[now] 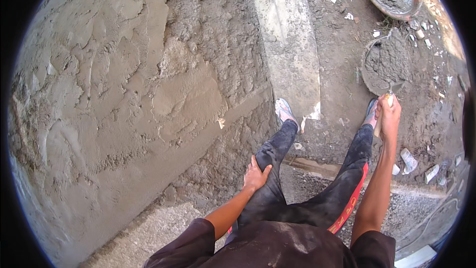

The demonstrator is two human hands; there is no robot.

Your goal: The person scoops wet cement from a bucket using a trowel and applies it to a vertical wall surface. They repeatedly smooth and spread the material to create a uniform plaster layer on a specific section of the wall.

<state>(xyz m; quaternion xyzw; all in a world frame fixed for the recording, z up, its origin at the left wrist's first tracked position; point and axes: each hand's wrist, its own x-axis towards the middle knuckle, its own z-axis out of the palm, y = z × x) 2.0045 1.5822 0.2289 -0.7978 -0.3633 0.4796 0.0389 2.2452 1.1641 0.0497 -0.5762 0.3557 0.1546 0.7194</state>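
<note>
My right hand (390, 116) is closed around the pale handle of a trowel (395, 87). The trowel's blade is at the near edge of a round pan (366, 72), where grey mortar (391, 59) is heaped; part of the blade is hard to make out. My left hand (256, 174) rests on my left knee, holding nothing, its fingers and thumb apart. To the left spreads a wide surface of wet grey mortar (94, 89), partly smoothed and partly rough.
A long, mortar-splashed board (290, 34) lies ahead, between the mortar surface and the pan. Beyond the pan stands a reddish-brown basin (417, 7) with more mortar. White broken pieces (409, 161) litter the ground at the right. A low ledge (317, 167) crosses behind my feet.
</note>
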